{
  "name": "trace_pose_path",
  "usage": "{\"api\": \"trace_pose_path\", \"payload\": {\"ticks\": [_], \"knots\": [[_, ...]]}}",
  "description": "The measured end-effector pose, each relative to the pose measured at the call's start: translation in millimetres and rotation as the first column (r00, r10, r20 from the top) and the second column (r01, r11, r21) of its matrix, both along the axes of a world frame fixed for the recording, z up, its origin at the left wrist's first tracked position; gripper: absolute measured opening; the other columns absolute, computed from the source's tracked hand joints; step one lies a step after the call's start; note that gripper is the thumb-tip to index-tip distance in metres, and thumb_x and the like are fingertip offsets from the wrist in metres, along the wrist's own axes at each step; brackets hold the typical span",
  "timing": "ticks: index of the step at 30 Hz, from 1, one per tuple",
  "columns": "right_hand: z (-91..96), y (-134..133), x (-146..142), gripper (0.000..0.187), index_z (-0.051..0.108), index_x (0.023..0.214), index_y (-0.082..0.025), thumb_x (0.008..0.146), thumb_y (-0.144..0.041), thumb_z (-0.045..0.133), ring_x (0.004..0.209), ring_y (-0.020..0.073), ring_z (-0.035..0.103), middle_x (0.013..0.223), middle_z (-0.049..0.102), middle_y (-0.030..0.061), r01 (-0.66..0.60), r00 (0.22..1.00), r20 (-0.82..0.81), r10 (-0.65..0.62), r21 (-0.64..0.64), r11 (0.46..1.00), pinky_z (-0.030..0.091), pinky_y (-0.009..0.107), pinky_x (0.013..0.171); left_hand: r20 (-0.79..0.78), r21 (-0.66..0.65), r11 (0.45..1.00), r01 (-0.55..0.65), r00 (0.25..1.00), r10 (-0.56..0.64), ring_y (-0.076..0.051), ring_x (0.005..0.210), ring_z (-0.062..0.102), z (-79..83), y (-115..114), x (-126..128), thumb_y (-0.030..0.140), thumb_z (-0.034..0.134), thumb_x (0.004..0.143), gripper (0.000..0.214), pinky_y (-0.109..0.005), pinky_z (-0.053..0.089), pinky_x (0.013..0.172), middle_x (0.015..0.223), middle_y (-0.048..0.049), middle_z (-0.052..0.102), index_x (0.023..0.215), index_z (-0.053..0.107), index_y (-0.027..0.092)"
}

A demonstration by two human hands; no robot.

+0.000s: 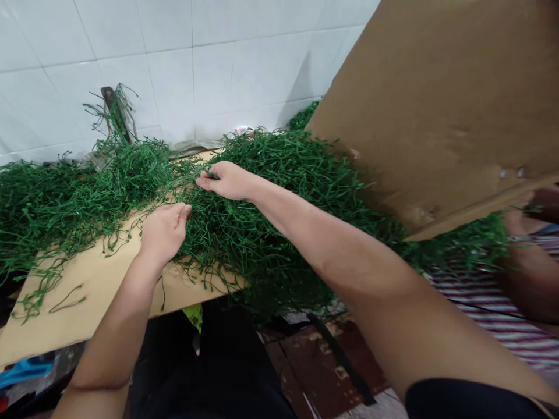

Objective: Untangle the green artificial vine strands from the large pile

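Thin green plastic stems with small knobbed tips lie in a big tangled heap (279, 174) on the right and a looser heap (87, 192) on the left. My right hand (229, 180) is at the heap's upper left edge, thumb and fingers pinched on a few green stems. Lower and to the left, my left hand (163, 230) is closed, its fingertips pressed together beside the big heap. Whatever it may hold is hidden. Under both heaps is a tan cardboard sheet (105, 297), with a few loose stems (67, 301) near its front.
A large upright cardboard panel (445, 116) stands on the right. Behind it, another person's arm (530, 273) shows beside more green stems. White wall tiles (244, 70) rise at the back. An upright dark holder (116, 110) draped with stems stands back left. Something blue (26, 370) lies lower left.
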State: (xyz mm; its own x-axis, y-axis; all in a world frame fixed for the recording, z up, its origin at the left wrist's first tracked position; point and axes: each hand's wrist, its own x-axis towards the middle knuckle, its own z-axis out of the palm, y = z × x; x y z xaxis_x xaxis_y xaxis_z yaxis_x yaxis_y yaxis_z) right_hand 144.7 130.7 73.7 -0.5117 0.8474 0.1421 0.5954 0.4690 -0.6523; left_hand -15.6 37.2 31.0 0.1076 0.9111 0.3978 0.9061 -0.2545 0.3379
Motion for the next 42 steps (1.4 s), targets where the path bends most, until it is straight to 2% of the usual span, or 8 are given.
{"api": "trace_pose_path", "payload": {"ticks": [6,12,16,22,27,32,38,42], "knots": [[1.0,42,42,0.017,0.047,0.074,-0.015,0.088,-0.023,0.041,0.053,0.0072,0.034,0.06,0.038,-0.0004,0.533,0.827,-0.245,-0.506,0.059,0.844,0.035,0.026,0.055,0.121,-0.05,0.998,-0.032,0.992,0.038,-0.017,0.066,0.057,-8.4,-12,-18,0.039,0.028,0.091,0.042,-0.029,0.04,0.064,0.064,-0.0031,0.062,0.07,0.059,0.02],[7.4,21,28,0.028,0.047,0.073,-0.017,0.078,-0.041,0.061,0.053,0.0074,0.039,0.061,0.046,-0.0006,0.08,0.993,-0.085,-0.081,-0.021,0.997,0.037,0.024,0.049,0.209,0.144,0.989,-0.018,0.978,-0.012,-0.023,0.103,0.055,-14.5,18,-8,0.024,0.051,0.077,0.039,-0.037,0.046,0.087,0.114,-0.0134,0.055,0.114,0.054,0.014],[15.7,-3,19,0.035,0.049,0.075,-0.016,0.079,-0.048,0.06,0.052,0.0059,0.038,0.063,0.045,-0.0013,-0.027,0.998,0.054,0.036,-0.158,0.987,0.036,0.022,0.048,0.469,0.244,0.963,-0.115,0.883,-0.014,-0.023,0.108,0.053,-5.0,36,-6,0.04,0.06,0.075,0.054,-0.035,0.048,0.085,0.125,-0.0154,0.048,0.121,0.046,0.016],[21.1,-21,16,0.052,0.05,0.068,-0.014,0.089,-0.058,0.03,0.044,0.0041,0.03,0.057,0.038,-0.0031,-0.164,0.986,-0.055,0.154,-0.303,0.939,0.031,0.021,0.045,0.628,0.108,0.967,0.229,0.738,-0.245,-0.017,0.09,0.06,1.1,54,-1,0.055,0.053,0.078,0.054,-0.028,0.047,0.075,0.099,-0.009,0.062,0.116,0.051,0.017],[11.3,-11,14,0.035,0.052,0.068,-0.013,0.093,-0.033,0.038,0.05,0.0076,0.039,0.055,0.044,-0.0008,0.051,0.993,0.1,-0.056,0.049,0.997,0.033,0.023,0.055,0.603,0.041,0.966,0.257,0.764,-0.229,-0.01,0.051,0.04,1.7,43,3,0.052,0.04,0.086,0.043,-0.024,0.035,0.053,0.053,0.0023,0.041,0.071,0.057,0.016],[-7.8,0,11,0.026,0.059,0.097,-0.009,0.088,-0.017,0.037,0.078,0.0174,0.056,0.095,0.062,0.0136,0.149,0.904,0.264,-0.335,0.54,0.828,0.035,0.027,0.067,0.512,-0.105,0.943,0.317,0.83,-0.222,-0.01,0.05,0.036,-0.2,14,12,0.047,0.037,0.087,0.043,-0.025,0.028,0.05,0.051,0.0019,0.038,0.056,0.046,0.018],[-1.3,22,-2,0.031,0.059,0.104,-0.009,0.093,-0.022,0.033,0.079,0.0176,0.057,0.093,0.063,0.0139,0.113,0.924,0.248,-0.292,0.554,0.825,0.039,0.03,0.072,0.616,-0.18,0.905,0.386,0.762,-0.203,-0.009,0.047,0.034,-5.0,-16,24,0.052,0.032,0.087,0.047,-0.024,0.028,0.048,0.049,0.0027,0.036,0.055,0.039,0.019],[9.7,49,17,0.027,0.059,0.099,-0.008,0.09,-0.015,0.034,0.076,0.0169,0.054,0.082,0.059,0.012,0.397,0.86,0.148,-0.488,0.406,0.823,0.04,0.031,0.07,0.581,-0.215,0.842,0.495,0.758,-0.297,-0.009,0.051,0.04,-0.2,-41,12,0.051,0.032,0.089,0.048,-0.024,0.032,0.052,0.053,0.0012,0.042,0.056,0.044,0.017]]}}
